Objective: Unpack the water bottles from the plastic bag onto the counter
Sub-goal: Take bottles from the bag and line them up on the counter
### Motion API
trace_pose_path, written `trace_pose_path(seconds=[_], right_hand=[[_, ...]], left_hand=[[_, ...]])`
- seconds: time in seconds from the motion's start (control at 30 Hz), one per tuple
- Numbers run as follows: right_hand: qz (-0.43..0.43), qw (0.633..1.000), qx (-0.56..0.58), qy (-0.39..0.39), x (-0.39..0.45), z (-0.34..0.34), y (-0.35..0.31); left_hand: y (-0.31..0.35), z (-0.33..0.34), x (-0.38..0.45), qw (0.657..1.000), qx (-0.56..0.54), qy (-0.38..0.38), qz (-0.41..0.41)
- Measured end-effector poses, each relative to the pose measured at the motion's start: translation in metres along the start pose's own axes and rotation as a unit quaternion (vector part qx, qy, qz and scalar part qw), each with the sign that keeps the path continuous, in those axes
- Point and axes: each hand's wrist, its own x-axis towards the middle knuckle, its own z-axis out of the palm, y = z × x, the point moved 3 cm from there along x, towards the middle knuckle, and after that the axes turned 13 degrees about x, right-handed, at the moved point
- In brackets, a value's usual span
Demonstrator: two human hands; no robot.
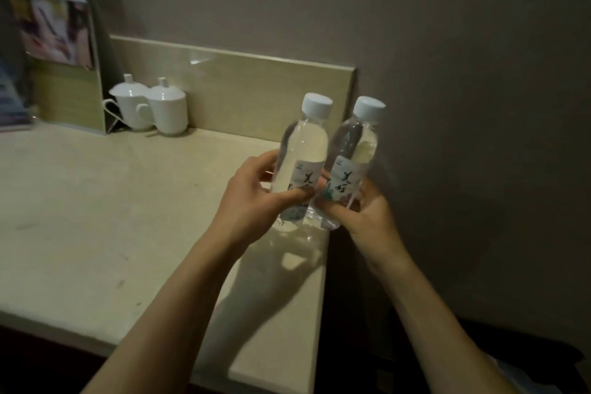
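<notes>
Gripping two water bottles (302, 150), seemingly above the counter (96, 201).

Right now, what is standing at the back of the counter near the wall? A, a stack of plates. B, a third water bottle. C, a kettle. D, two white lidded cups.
D: two white lidded cups stand side by side at the back of the counter; both bottles are in the hands, one in the left hand and one in the right hand.
</notes>
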Motion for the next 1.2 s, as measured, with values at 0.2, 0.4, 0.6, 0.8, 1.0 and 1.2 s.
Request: trace_pose_path(seconds=[0.2, 0.4, 0.6, 0.8, 1.0, 1.2], right_hand=[[0.047, 0.999, -0.002, -0.007, 0.027, 0.036, 0.020], [0.089, 0.996, -0.019, -0.009, 0.067, 0.070, 0.046], [0.100, 0.994, -0.051, 0.011, 0.107, 0.123, 0.081], [0.089, 0.991, -0.094, 0.041, 0.136, 0.171, 0.103], [0.087, 0.984, -0.141, 0.062, 0.168, 0.201, 0.107], [0.098, 0.980, -0.135, 0.110, 0.196, 0.206, 0.123]], left_hand=[[-0.028, -0.028, 0.013, 0.999, -0.029, 0.017, -0.036], [-0.056, -0.065, 0.039, 0.997, -0.049, 0.002, -0.052], [-0.101, -0.115, 0.087, 0.997, -0.043, -0.037, -0.051], [-0.144, -0.158, 0.132, 0.998, -0.027, -0.054, -0.035], [-0.167, -0.173, 0.169, 0.997, -0.044, -0.039, -0.054], [-0.182, -0.166, 0.197, 0.998, -0.033, -0.014, -0.051]])
